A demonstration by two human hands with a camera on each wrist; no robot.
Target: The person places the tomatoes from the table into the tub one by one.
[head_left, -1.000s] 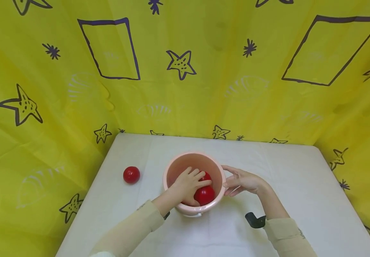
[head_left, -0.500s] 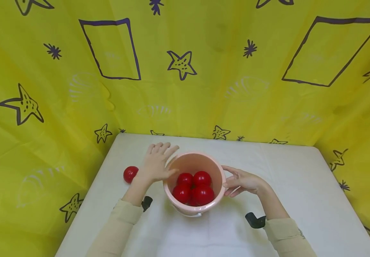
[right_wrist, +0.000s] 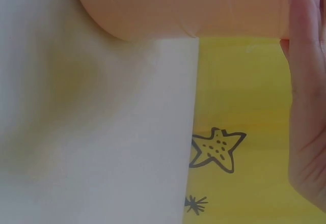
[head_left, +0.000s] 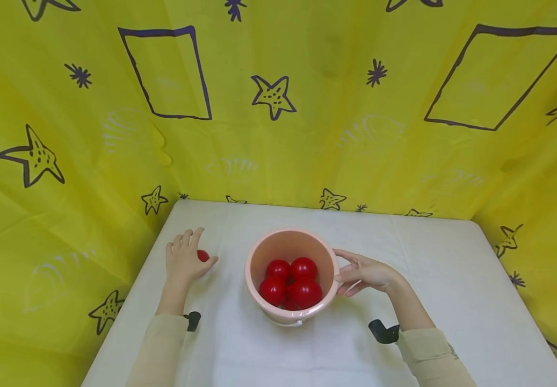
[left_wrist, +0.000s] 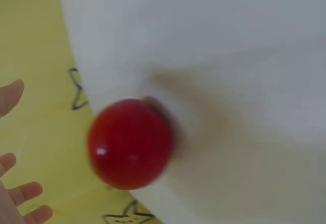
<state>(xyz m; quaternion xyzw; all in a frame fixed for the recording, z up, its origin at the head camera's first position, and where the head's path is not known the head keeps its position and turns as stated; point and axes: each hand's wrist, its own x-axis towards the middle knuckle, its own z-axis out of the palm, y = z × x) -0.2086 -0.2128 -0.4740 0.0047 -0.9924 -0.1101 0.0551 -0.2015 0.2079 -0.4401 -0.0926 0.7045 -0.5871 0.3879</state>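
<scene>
A pink bucket (head_left: pixel 328 242) stands on the table with several glossy red balls (head_left: pixel 305 293) inside. Left of it lies one more red ball (left_wrist: pixel 131 143), partly hidden by my left hand (head_left: pixel 183 263) in the head view. That hand hovers over and beside the ball, thumb and fingers spread; the left wrist view shows its fingers (left_wrist: pixel 26 193) apart from the ball. At the bucket's right side, my right hand (head_left: pixel 370 273) touches the wall near the rim with extended fingers and thumb. In the right wrist view its thumb side lies along the bucket wall (right_wrist: pixel 178 7).
A white cloth covers the table (head_left: pixel 404 252). Yellow curtains (head_left: pixel 278 145) with drawn stars rise behind and at both sides. The bucket's white handle (head_left: pixel 285 324) hangs down at its front. Dark wrist devices (head_left: pixel 383 331) stick out near both sleeves.
My left hand has come out of the bucket and moved left to the lone red ball, uncovering the balls inside. The right hand and the bucket have stayed in place.
</scene>
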